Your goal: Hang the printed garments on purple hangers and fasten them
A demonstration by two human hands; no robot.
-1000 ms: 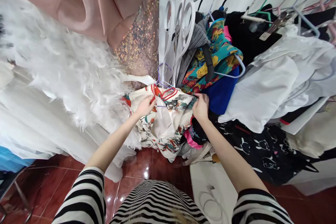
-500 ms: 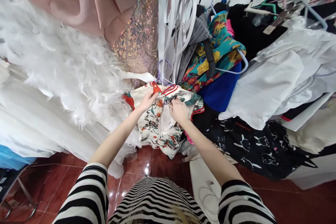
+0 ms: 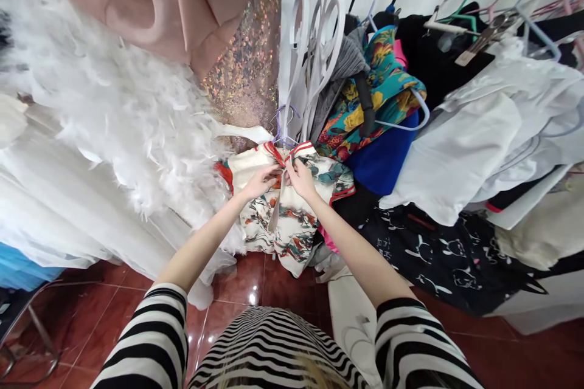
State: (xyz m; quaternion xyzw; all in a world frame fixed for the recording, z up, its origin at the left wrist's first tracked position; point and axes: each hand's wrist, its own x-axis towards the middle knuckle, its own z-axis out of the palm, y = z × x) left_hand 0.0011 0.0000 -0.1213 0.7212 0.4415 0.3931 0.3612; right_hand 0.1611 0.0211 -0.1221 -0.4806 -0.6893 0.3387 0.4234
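Floral shirt point(image 3: 298, 216) hangs on a purple hanger point(image 3: 286, 140) before us. Our arms reach forward; our right hand point(image 3: 300, 179) pinches its front edge, our left hand point(image 3: 261, 183) curls there, grip unclear. A white feathered garment point(image 3: 150, 115) crowds its left.

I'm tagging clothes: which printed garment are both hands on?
The cream garment with red trim: left hand and right hand are at its front. The teal floral garment and black printed garment are further right.

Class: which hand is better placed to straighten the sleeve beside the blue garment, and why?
The right hand, probably: at the neckline of the printed garment, it is nearer that red-trimmed sleeve; the left hand is farther across.
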